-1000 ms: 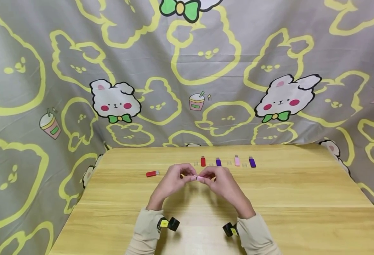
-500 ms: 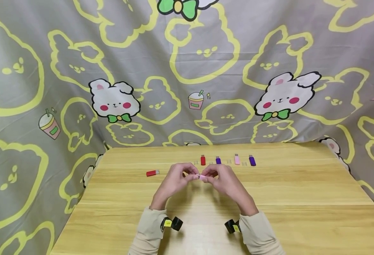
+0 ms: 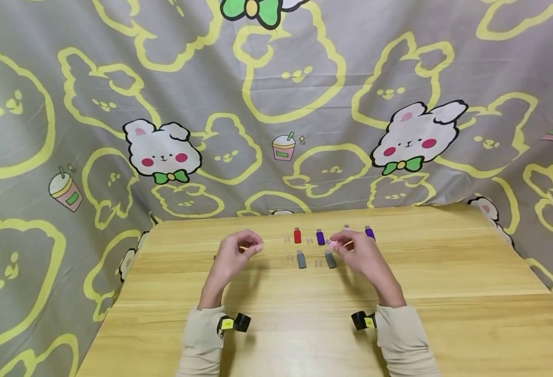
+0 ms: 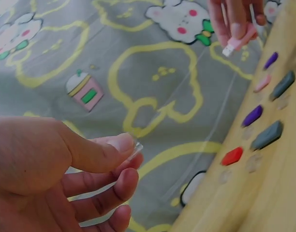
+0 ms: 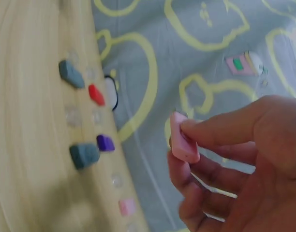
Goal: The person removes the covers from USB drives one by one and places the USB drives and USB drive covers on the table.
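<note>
My left hand point(image 3: 233, 254) pinches a small clear cap point(image 4: 136, 151) between thumb and forefinger, above the left part of the table. My right hand point(image 3: 362, 255) holds a pink USB flash drive point(image 5: 183, 140) between thumb and fingers. The drive's metal plug point(image 4: 229, 50) is bare and points leftward. Both hands are raised over the wooden table, well apart. Below and beside the right hand lie a grey USB flash drive point(image 3: 330, 259) and a purple one point(image 3: 320, 237). Another pink drive point(image 4: 262, 83) on the table is mostly hidden by that hand in the head view.
A red flash drive point(image 3: 297, 235), a second grey one point(image 3: 301, 259) and another purple one point(image 3: 369, 233) lie in rows, with clear caps point(image 3: 290, 257) beside drives. Another red drive point(image 3: 214, 257) is mostly hidden behind my left hand. A patterned curtain point(image 3: 239, 199) hangs behind the table point(image 3: 276, 335).
The hands were together at the pink flash drive and have moved apart, the left with the clear cap, the right with the drive. Two grey drives have come into view between them.
</note>
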### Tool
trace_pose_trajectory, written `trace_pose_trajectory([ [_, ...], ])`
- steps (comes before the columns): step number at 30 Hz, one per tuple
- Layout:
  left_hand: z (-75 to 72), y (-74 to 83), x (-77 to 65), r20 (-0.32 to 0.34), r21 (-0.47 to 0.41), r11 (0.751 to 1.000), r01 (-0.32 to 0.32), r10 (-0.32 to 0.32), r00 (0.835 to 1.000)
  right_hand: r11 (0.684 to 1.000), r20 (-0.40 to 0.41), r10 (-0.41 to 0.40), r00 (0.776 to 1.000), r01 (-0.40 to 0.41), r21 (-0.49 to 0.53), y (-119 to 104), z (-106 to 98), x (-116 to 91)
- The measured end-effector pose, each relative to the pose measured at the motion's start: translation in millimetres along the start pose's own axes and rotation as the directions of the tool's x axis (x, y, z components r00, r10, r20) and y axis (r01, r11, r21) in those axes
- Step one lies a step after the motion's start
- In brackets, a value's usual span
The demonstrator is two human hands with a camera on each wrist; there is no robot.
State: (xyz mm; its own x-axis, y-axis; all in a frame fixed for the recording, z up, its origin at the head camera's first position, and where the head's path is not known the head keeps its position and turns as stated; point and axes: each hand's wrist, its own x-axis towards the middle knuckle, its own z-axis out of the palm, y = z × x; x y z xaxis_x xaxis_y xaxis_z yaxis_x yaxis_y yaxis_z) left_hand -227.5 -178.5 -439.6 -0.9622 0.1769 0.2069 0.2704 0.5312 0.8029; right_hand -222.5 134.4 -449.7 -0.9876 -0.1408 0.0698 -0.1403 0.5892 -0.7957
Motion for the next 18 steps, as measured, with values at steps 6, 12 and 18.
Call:
trace_pose_trajectory([
  [6,23.9,10.8,3.9,0.085,0.020,0.999,-0.031,0.029,0.996,0.985,-0.073,0.173,0.982,-0.174,-0.006,29,-12,1],
  [12,47.3,17.1,4.5,0.156,0.037,0.998,-0.048,0.042,0.987,0.958,-0.108,0.275,0.955,-0.282,-0.056,51,-13,-1],
  [18,80.8,28.3,15.8,0.241,0.036,0.996,-0.082,0.071,0.968,0.938,-0.126,0.308,0.943,-0.323,-0.124,56,-10,-4],
])
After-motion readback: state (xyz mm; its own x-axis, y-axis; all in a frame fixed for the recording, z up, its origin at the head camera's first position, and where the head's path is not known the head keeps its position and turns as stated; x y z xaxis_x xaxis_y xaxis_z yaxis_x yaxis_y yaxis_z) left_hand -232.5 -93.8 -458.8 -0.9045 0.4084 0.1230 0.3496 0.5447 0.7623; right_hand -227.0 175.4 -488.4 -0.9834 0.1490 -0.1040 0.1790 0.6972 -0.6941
